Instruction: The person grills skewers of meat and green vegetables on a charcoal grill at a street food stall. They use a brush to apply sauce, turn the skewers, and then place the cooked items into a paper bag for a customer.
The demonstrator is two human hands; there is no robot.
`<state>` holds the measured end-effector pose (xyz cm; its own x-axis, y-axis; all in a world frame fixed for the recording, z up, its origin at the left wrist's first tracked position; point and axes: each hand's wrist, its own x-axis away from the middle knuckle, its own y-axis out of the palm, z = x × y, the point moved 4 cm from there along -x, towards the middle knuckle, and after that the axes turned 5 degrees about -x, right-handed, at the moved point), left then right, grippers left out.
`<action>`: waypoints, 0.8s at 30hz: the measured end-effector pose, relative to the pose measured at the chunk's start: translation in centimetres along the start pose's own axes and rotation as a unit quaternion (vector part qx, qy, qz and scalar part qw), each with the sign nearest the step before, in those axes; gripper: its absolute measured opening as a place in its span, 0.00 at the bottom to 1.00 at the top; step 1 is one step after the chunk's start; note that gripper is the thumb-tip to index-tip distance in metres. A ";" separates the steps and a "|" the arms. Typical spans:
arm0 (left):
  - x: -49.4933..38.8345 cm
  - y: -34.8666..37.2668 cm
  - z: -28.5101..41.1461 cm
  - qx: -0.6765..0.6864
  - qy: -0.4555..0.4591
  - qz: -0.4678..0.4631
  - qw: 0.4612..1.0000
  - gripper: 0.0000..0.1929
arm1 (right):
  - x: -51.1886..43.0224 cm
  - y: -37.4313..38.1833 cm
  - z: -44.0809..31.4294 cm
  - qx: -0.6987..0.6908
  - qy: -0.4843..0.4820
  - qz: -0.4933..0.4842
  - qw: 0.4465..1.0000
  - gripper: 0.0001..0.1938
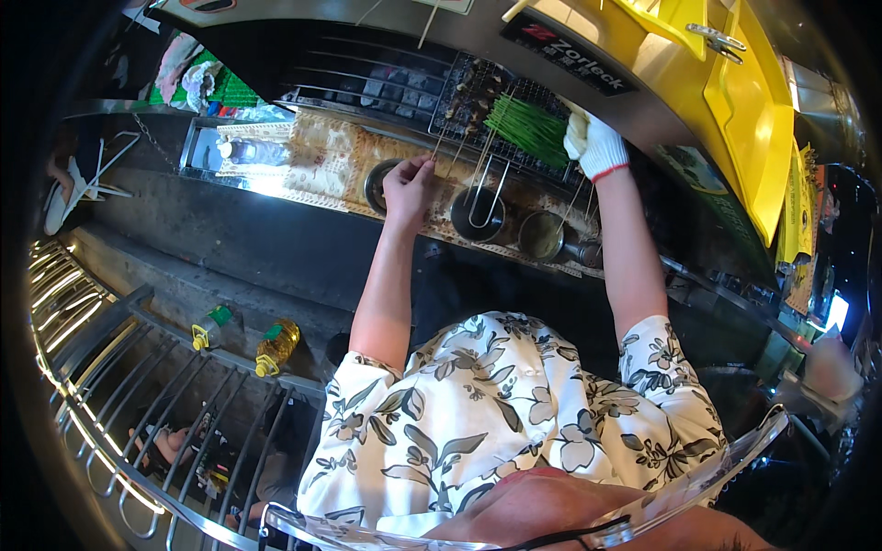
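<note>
My bare left hand [411,184] pinches the thin end of a skewer [439,142] whose other end lies over the wire grill mesh [451,86]. To its right, a bundle of long green vegetables [527,131] lies on the mesh, with skewer sticks running from it. My right hand [594,143], in a white knitted glove, is closed at the right end of the greens; what its fingers grip is hidden. Small skewered pieces [468,113] lie on the left of the mesh. A dark metal cup [477,213] with a wire handle stands just below the grill.
A bowl [381,186] sits behind my left wrist, and a cup of sauce [541,235] stands near a shaker [582,253]. Charcoal [396,89] shows under bars at left. A clear bottle [255,151] lies on the ledge. Yellow trays [747,117] rise at right.
</note>
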<state>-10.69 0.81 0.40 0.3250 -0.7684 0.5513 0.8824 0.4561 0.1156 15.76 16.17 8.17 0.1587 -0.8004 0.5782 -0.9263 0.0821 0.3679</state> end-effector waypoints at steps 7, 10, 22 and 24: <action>1.3 0.3 2.3 -0.311 0.267 0.121 0.904 0.07 | 5.2 0.7 -1.2 0.143 -0.024 0.060 0.988 0.11; 1.0 0.7 1.8 -0.353 0.237 0.104 0.899 0.10 | 5.4 3.5 -0.3 0.178 -0.010 -0.014 0.984 0.14; 0.5 0.5 0.7 -0.323 0.221 0.103 0.915 0.08 | 0.6 3.6 -0.5 0.183 -0.014 0.022 0.983 0.10; 0.4 0.6 0.5 -0.317 0.218 0.097 0.918 0.08 | -0.2 3.1 -0.3 0.179 0.014 0.039 0.983 0.09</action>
<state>-10.22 1.04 1.10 0.4801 -0.8700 0.1121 0.7693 0.3562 -0.5304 12.95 16.80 9.42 0.0872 -0.7831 0.6158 -0.9961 -0.0763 0.0440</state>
